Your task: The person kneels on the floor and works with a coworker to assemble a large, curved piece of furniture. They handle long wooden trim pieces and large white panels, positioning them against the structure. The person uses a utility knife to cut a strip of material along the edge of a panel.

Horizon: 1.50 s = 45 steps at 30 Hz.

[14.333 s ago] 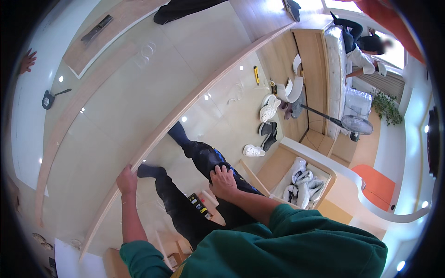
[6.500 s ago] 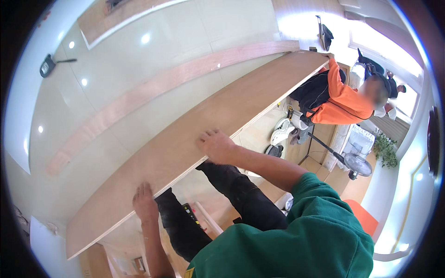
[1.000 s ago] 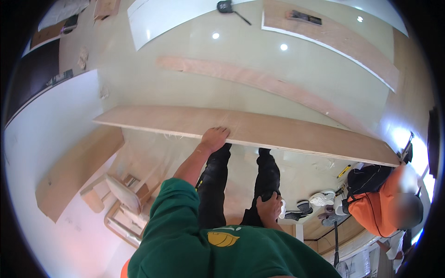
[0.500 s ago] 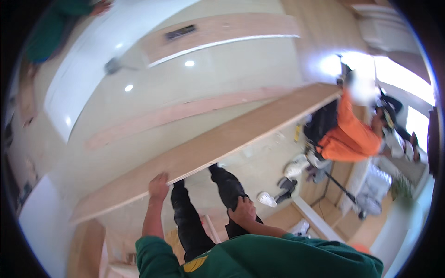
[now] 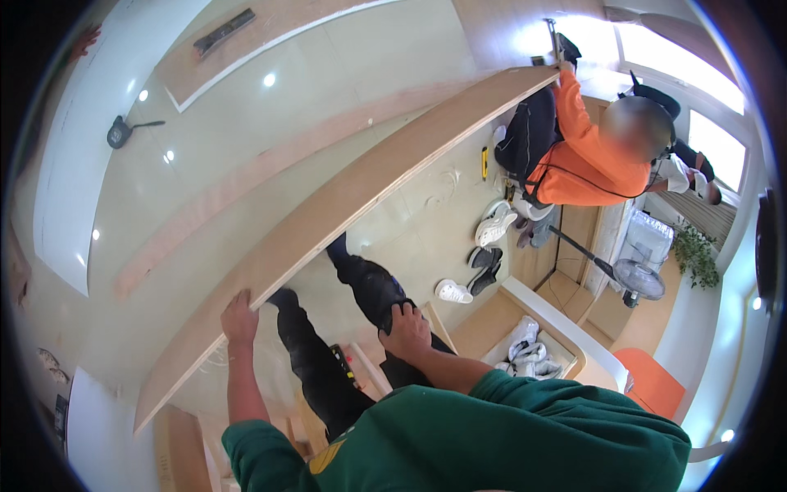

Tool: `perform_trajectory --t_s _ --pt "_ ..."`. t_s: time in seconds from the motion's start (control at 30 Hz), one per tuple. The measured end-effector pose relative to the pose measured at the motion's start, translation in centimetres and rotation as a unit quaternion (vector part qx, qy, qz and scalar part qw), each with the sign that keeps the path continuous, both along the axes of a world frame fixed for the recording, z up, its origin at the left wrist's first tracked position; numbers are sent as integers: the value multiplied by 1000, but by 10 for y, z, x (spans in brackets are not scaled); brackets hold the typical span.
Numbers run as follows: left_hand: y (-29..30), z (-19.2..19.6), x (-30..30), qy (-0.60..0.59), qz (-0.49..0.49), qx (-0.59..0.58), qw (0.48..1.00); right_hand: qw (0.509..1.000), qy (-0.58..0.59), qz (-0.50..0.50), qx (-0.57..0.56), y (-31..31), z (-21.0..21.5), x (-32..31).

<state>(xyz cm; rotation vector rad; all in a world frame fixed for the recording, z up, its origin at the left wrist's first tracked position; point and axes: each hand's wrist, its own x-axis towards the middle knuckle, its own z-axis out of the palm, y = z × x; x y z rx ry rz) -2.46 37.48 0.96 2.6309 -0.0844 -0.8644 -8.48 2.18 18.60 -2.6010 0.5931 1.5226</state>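
While the left hand (image 5: 240,318) clasps the near edge of a long, flat, brown wooden board (image 5: 344,197), its fingers lying over the upper face and its thumb out of sight, the right hand (image 5: 407,331) rests well apart from it, loosely bent over the knee of a black trouser leg (image 5: 373,287). The board slants from just below the left hand, away past both hands, to the far right. There, a co-worker in an orange long-sleeved top (image 5: 586,172) crouches with a hand (image 5: 566,67) touching the board's far end.

Beyond the left hand, across the board, a long, narrow, pinkish strip (image 5: 254,176) lies on the pale, glossy tiled floor (image 5: 361,74). Farther off on that side are a black tape measure (image 5: 117,133) and a broad white panel (image 5: 74,180). To the right of the right hand sit a white shoe (image 5: 453,290) and a pair of dark grey shoes (image 5: 484,266); past them, nearer the co-worker, lies a yellow utility knife (image 5: 484,162). Also right of that hand, a pale wooden compartment (image 5: 484,320) contains a bundled white item (image 5: 529,353), too unclear to identify.
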Motion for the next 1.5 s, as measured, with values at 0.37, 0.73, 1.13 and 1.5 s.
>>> perform_trajectory --t_s 0.37,0.73,1.13,1.5 --pt "-1 -1 -1 -7 2 -10 1000 1000 13 -14 4 -5 0 2" --pt "-5 -5 -9 -4 17 -8 1000 1000 16 2 1 -5 0 3" --pt "-4 -12 -17 -25 6 1 1000 1000 13 -8 1 -4 -3 1" --pt "-6 -15 -14 -32 3 -8 999 1000 26 -5 -4 -5 -5 1"
